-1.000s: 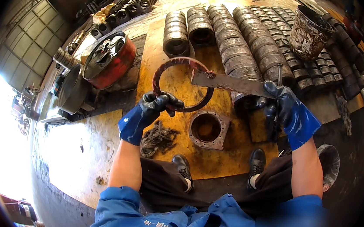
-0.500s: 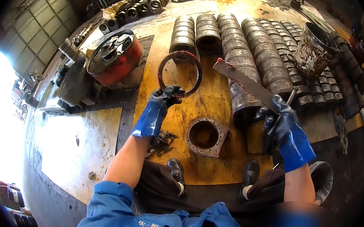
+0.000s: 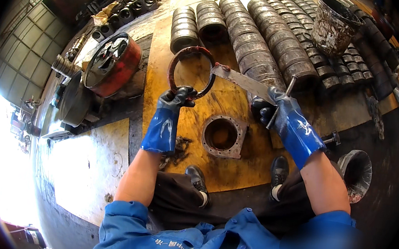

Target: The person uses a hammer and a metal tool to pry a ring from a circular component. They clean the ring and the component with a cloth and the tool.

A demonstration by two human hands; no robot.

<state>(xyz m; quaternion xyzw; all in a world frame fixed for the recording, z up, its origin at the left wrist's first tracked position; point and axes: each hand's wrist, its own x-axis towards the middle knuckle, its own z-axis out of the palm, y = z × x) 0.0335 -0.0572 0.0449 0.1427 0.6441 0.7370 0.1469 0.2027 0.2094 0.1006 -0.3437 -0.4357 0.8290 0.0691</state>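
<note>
My left hand (image 3: pixel 177 97), in a blue rubber glove, is closed on the lower edge of a metal ring (image 3: pixel 172 69) with reddish grease on it, held up off the floor. My right hand (image 3: pixel 278 103), gloved alike, grips a flat metal scraper blade (image 3: pixel 246 82) that points left. Reddish grease sits on the blade's tip, which is at the ring's right side; whether they touch I cannot tell. A thin metal rod (image 3: pixel 290 86) crosses behind the right hand's fingers. Below, between my feet, a round-bored metal flange housing (image 3: pixel 203 133) lies on the yellow sheet.
Rows of stacked metal rings (image 3: pixel 250 43) lie ahead. A grease-smeared bucket (image 3: pixel 333 29) stands far right, a red drum (image 3: pixel 128 65) at left. A dark rag (image 3: pixel 177 151) lies near my left foot, and a funnel-like container (image 3: pixel 358 176) stands by my right leg.
My right hand has moved left, bringing the scraper's tip from apart to the ring's right side. The left hand still holds the ring up. The whole view has shifted slightly.
</note>
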